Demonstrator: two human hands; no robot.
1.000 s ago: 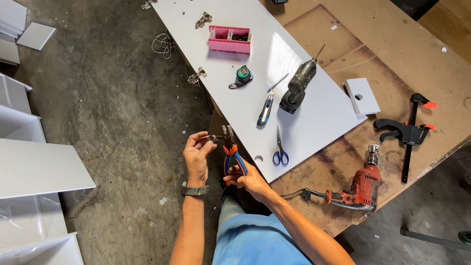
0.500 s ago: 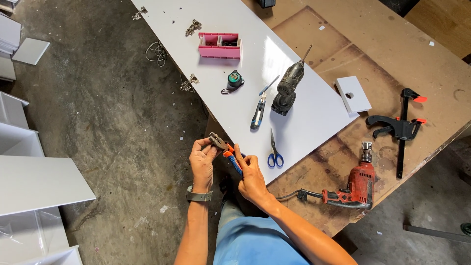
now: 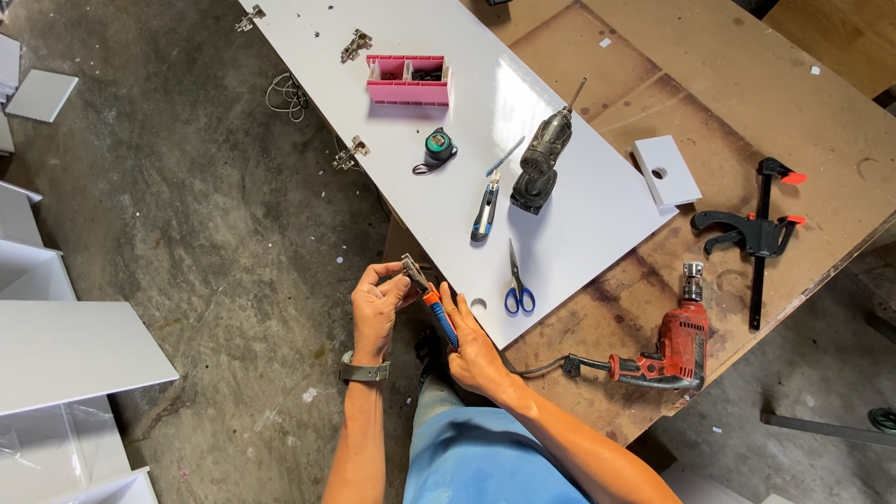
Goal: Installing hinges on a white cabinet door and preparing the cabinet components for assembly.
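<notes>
My left hand [image 3: 378, 313] pinches a small metal cabinet hinge [image 3: 412, 270] between thumb and fingers, just off the near edge of a long white panel [image 3: 597, 201]. My right hand [image 3: 474, 345] grips a screwdriver with a blue and orange handle [image 3: 441, 315], its tip set against the hinge. Both hands hang over the concrete floor in front of the wooden workbench [image 3: 728, 103]. On the panel lie blue-handled scissors [image 3: 518, 280], a cordless driver [image 3: 541, 163] and a blue utility knife [image 3: 485, 210].
A red corded drill [image 3: 677, 341] and a black bar clamp [image 3: 758, 233] lie on the bench at right. A pink parts box [image 3: 408, 79], a tape measure [image 3: 436, 147] and fitted hinges [image 3: 347, 154] are on the panel. White boards [image 3: 65, 355] stand at left.
The view has shifted so the bench sits a bit higher in frame. My hands have stayed together on the hinge and screwdriver, with small turning adjustments.
</notes>
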